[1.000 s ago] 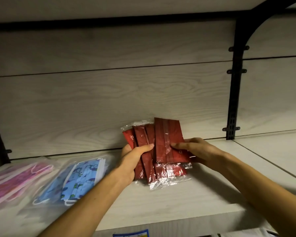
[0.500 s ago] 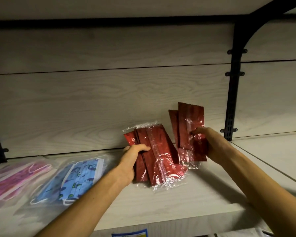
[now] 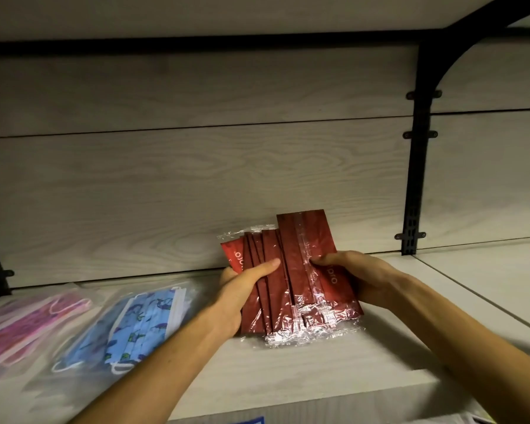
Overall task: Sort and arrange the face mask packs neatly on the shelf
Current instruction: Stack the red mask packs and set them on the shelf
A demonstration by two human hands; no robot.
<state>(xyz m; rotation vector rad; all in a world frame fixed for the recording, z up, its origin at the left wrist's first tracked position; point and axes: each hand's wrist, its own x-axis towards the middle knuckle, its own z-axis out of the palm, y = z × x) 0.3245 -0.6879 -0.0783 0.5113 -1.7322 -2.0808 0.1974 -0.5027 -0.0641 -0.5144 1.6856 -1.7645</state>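
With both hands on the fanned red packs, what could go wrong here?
The red mask packs sit uneven, one sticking up higher; the slick wrap may let them slide out of the grip of the left hand or right hand. A slip leftward could also land them on the blue mask pack.

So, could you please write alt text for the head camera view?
Two hands, left hand and right hand, hold a fanned bunch of red face mask packs upright on a pale wooden shelf. To the left lie a blue patterned mask pack and a pink mask pack.
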